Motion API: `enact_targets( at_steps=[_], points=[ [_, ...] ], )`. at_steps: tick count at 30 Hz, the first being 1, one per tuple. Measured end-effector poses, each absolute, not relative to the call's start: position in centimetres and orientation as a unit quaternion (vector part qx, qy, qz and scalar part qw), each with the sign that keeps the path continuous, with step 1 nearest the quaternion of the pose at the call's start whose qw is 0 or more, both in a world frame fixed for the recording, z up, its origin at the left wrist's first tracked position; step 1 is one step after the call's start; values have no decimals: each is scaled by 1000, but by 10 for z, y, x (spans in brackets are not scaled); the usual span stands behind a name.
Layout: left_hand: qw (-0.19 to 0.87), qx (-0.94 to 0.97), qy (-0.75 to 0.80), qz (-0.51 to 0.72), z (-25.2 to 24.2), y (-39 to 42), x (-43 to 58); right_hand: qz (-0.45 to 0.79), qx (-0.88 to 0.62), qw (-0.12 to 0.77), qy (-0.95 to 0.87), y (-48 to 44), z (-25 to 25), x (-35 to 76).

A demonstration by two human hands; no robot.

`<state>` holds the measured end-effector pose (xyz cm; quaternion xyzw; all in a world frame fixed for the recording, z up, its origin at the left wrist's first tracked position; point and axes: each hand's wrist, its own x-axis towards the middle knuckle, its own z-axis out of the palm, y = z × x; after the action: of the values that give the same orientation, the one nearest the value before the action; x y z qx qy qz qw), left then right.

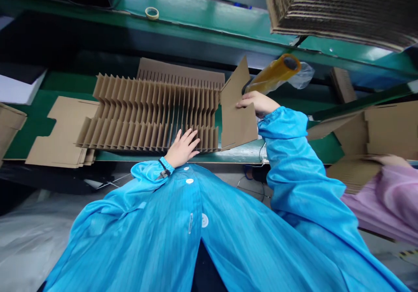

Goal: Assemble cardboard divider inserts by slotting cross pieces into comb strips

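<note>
Holding a tan slotted cardboard divider insert (153, 113) at 9 o'clock on a green workbench (68, 83): left hand (182, 148) lies palm down on its near edge, fingers spread apart, not clamped. Right hand (256, 102) at 1 o'clock, fingers laid across a flat tan cardboard panel (237, 122) standing tilted just beside the insert's right end; thumb hidden, so cannot tell whether it pinches the panel.

Handling note: open, spread fingers share the load across the thin slats, making crushing less likely; a hold near the panel's top edge should keep it square to the insert.

Both arms reach forward from gathered cuffs of a blue striped smock (196, 222), left elbow low by the body, right arm raised and bent.

Nearby: an amber tape roll in clear plastic (274, 74) just past the right hand, at 2 o'clock; a stack of flat die-cut cardboard blanks (62, 135) at 9 o'clock; a co-worker's hand (390, 159) in a pink sleeve (401, 196) on cardboard at 3 o'clock
</note>
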<state>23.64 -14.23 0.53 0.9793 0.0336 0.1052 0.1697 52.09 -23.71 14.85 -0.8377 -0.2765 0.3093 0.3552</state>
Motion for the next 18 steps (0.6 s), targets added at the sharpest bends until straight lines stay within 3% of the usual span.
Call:
enact_targets(
  at_steps=[5,18],
  points=[
    [171,979,28,107,5,-141,236,351,-857,269,-263,-228,137,516],
    [192,976,32,100,8,-140,237,353,-859,241,-283,-220,125,520]
  ],
)
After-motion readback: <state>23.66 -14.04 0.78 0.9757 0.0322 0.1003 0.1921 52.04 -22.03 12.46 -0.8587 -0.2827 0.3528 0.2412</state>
